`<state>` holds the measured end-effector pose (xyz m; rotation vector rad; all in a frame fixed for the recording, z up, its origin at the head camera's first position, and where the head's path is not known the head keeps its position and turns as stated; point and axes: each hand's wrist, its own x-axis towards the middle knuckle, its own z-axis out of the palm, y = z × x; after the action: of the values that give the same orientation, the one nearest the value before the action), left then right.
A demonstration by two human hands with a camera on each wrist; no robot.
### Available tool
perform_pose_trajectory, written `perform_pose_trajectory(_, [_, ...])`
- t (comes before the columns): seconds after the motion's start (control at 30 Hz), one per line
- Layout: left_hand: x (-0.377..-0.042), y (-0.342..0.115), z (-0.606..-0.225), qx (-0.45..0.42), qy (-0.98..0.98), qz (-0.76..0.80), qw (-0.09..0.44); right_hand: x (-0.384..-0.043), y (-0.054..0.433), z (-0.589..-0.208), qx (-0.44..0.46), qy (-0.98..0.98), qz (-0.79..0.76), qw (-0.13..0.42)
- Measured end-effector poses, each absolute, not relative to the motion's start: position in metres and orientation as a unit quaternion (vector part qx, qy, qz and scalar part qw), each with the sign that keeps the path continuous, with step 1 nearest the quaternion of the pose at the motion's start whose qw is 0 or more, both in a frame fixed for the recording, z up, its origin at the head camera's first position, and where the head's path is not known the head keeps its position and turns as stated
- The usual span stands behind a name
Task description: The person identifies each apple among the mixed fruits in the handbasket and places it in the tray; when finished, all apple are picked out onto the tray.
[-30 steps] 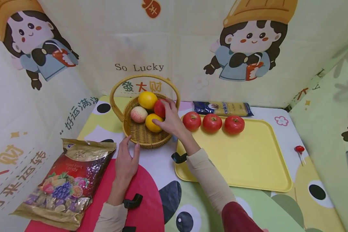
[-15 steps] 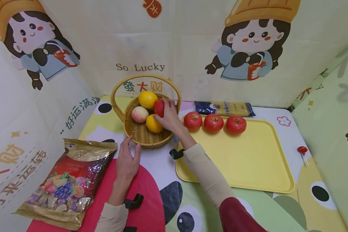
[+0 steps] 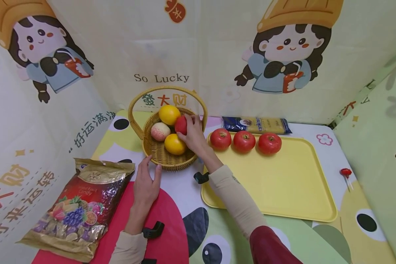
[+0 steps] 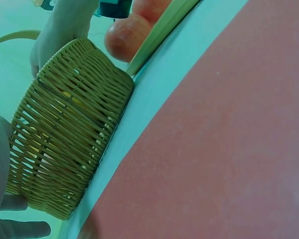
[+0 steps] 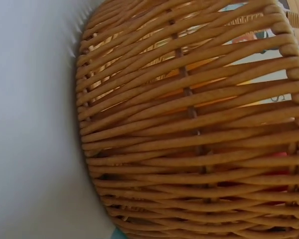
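Observation:
In the head view, my right hand point(image 3: 195, 136) reaches over the right rim of a wicker basket point(image 3: 156, 156) and grips a red apple point(image 3: 180, 125), fingers over its far right side and thumb at its front. The apple is still down among the other fruit. Around it in the basket lie a yellow-orange orange point(image 3: 169, 114) at the back, a second orange point(image 3: 175, 144) at the front and a pale pink peach point(image 3: 160, 131) on the left. My left hand point(image 3: 146, 185) has its fingers loosely extended, fingertips right at the basket's front left rim; it holds nothing.
Right of the basket lies a yellow tray point(image 3: 267, 183) with three red apples point(image 3: 244, 142) along its back edge. Behind it is a pasta packet point(image 3: 257, 125). A candy bag point(image 3: 82, 209) lies at the left, a red lollipop point(image 3: 345, 172) at the far right.
The front orange has shifted slightly left and forward in the basket, away from my right thumb. My right hand has settled round the red apple; my left hand stays by the rim.

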<state>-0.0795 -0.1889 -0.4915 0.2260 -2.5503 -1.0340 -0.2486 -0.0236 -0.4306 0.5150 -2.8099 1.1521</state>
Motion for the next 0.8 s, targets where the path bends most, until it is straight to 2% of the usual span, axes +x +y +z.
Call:
perform_pose_trajectory(0.23, [-0.079, -0.188, -0.492, 0.078, -0.906, -0.367, 0.195, -0.239, -0.018, -0.432, 0.207, -0.914, 0.337, 0.085])
perform_pose_trajectory(0.53, [-0.080, -0.190, -0.493, 0.073, -0.908, -0.360, 0.201, -0.211, 0.004, -0.424, 0.282, -0.906, 0.237, 0.211])
perform_pose_trajectory(0.8, [-0.080, -0.189, -0.494, 0.079, -0.908, -0.364, 0.191, -0.188, 0.034, -0.421, 0.293, -0.901, 0.203, 0.248])
